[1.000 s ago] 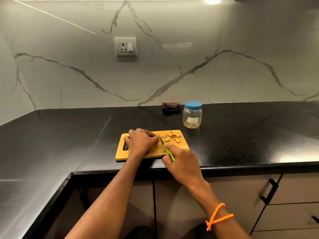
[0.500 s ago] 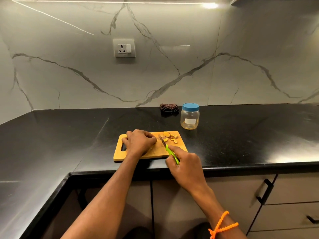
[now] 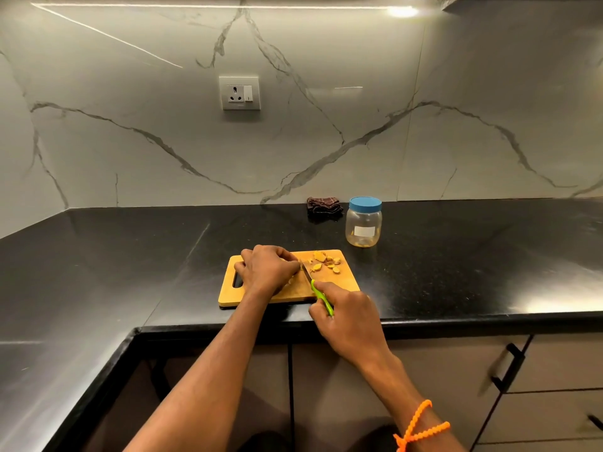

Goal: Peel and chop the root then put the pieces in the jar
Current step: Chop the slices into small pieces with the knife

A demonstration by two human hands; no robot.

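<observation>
Knife (image 3: 318, 290) gripped in my right hand (image 3: 347, 316) cuts on the board (image 3: 339, 283) beside my left hand (image 3: 267, 272), curled over the root.

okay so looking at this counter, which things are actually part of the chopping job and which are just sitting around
In use:
left hand holding the root down, the root itself mostly hidden beneath it
right hand gripping the green-handled knife
cut pieces on the wooden cutting board
blue-lidded jar, lid on

Lying about:
dark folded cloth by the wall
wall socket
</observation>
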